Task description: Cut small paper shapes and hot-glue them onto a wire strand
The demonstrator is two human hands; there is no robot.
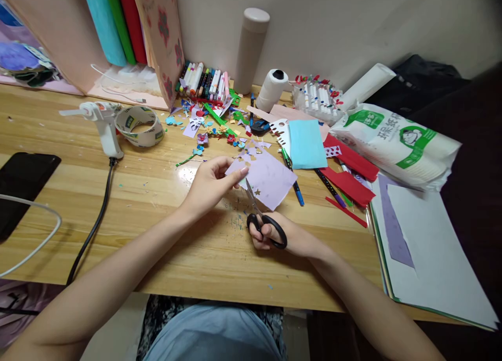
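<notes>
A square of lilac paper (270, 175) with cut-out holes along its upper left part is pinched at its left edge by my left hand (214, 180), thumb on top. My right hand (274, 230) grips black-handled scissors (279, 234), fingers through the loops. The scissors' blades point up and left, and their tips are at the paper's lower left edge, near my left thumb. One star-shaped hole shows in the paper's lower part.
Paper scraps (219, 125) and markers (206, 82) lie beyond my hands. A glue gun (104, 128), tape roll (139, 126) and phone (25, 188) are left. Blue paper (307, 144), red strips (353, 185), a plastic-wrapped pack (403, 141) and white sheets (431, 246) are right.
</notes>
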